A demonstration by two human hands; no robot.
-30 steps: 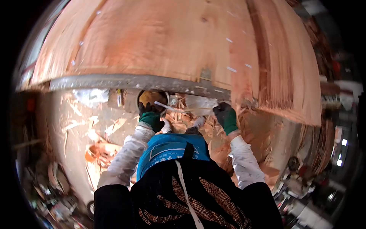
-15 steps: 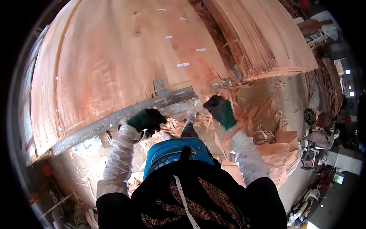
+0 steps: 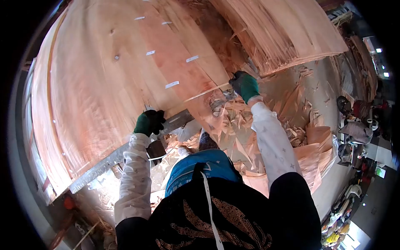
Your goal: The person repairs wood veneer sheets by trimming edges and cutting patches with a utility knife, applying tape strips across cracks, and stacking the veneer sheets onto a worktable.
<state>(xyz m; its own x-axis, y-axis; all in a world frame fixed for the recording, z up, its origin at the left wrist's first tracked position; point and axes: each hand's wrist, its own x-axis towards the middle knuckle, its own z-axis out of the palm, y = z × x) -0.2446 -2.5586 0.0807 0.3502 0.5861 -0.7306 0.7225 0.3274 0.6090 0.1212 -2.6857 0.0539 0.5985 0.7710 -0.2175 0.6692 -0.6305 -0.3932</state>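
My left hand, in a green glove with dark fingers, is closed at the front edge of a large veneer sheet. My right hand, gloved alike, is closed further right, beyond the sheet's torn right end. A thin pale strip runs across the sheet from one hand to the other, its ends hidden in the gloves. Below the strip, a reddish flap of veneer hangs over the edge. Short white tape pieces dot the sheet. A grey metal bar lies along the front edge.
A second veneer stack stands at the right, past a gap with broken veneer. Scraps litter the floor around my feet. Bent veneer sheets lie at the lower right. Parked scooters stand at the far right.
Both hands have moved up toward the sheet, the right one further out to the right. The pale strip is now stretched between them. My view has shifted slightly right.
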